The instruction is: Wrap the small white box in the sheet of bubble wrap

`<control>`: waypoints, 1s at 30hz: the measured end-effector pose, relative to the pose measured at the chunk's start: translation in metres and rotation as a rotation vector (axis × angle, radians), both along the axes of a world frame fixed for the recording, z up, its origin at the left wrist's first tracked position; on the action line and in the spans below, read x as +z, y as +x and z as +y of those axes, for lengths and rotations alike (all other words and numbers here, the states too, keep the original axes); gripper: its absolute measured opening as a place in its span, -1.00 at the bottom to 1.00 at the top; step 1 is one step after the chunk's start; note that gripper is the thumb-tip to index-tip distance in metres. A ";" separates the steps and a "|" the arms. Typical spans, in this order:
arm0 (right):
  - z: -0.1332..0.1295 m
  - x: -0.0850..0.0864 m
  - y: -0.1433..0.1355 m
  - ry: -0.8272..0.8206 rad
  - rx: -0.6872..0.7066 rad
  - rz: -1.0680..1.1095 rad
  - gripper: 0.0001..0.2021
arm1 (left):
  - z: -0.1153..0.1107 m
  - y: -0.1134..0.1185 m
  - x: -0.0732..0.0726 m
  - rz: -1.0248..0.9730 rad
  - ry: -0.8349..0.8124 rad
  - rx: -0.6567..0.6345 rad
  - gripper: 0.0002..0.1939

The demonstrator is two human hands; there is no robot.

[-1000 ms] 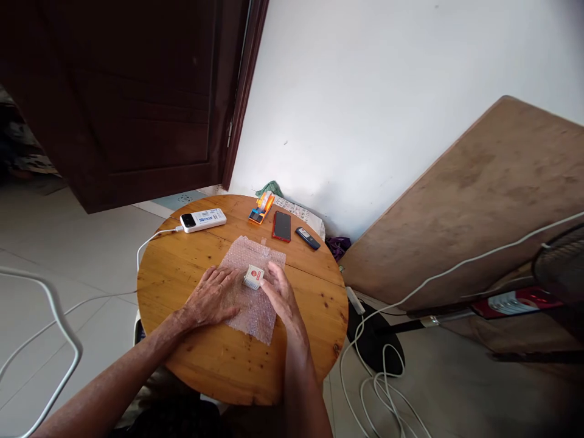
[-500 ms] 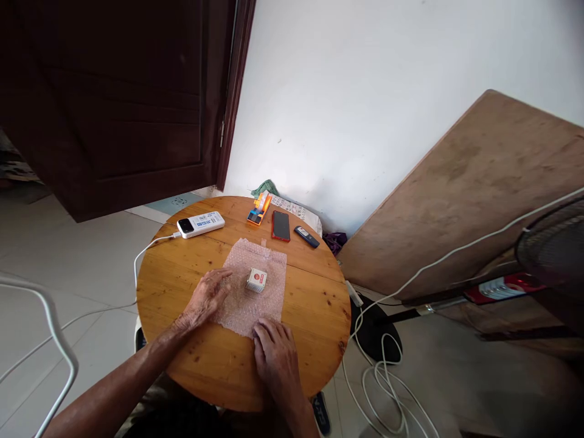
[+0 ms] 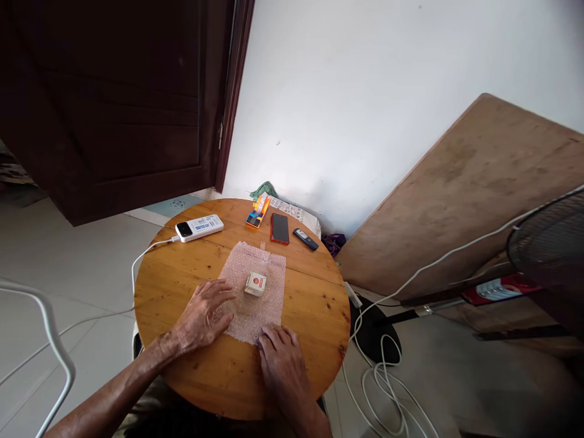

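The head camera is looking forward and down from above the near side of the surface (image 3: 312,292), sitting far enough back to be framing its full round, and facing the wall (image 3: 347,91), with the door (image 3: 128,91) upper left.

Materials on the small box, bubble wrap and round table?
Small box: probably paperboard, finish unclear; flat printed faces, straight edges.
Bubble wrap: likely thin plastic film, translucent, slightly shiny; fine bubble texture, pinkish tint.
Round table: looks like wood, perhaps varnished; dark knots, a seam, slight sheen. Laminate can't be ruled out.
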State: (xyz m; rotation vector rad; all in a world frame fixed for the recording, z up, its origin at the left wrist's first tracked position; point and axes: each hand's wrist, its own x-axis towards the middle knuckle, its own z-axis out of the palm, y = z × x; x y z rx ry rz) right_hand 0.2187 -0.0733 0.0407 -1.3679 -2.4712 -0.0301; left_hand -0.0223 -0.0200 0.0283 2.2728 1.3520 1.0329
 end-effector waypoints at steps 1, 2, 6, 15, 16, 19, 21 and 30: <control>0.000 -0.003 0.000 0.024 -0.003 -0.003 -0.74 | -0.003 0.001 0.002 0.039 0.003 -0.013 -0.68; 0.000 -0.005 0.000 0.042 -0.005 0.009 -0.73 | -0.005 0.002 0.004 0.080 0.006 -0.029 -0.65; 0.010 0.002 0.001 0.032 -0.023 0.102 -0.77 | -0.011 0.010 0.008 0.212 0.028 -0.081 -0.50; 0.040 0.048 0.004 -0.110 -0.118 0.268 -0.65 | 0.020 0.036 0.013 0.074 0.078 0.044 -0.84; 0.044 0.047 0.003 -0.112 -0.137 0.287 -0.54 | 0.025 0.038 0.015 0.045 0.071 0.049 -0.85; 0.063 0.043 0.001 -0.119 -0.190 0.335 -0.62 | 0.042 0.044 0.022 -0.014 0.024 0.072 -0.87; 0.079 0.040 0.001 -0.151 -0.214 0.386 -0.73 | 0.052 0.046 0.027 -0.035 -0.042 0.101 -0.89; 0.128 0.032 0.004 -0.297 -0.269 0.506 -0.72 | 0.081 0.050 0.032 -0.185 -0.418 0.188 -0.94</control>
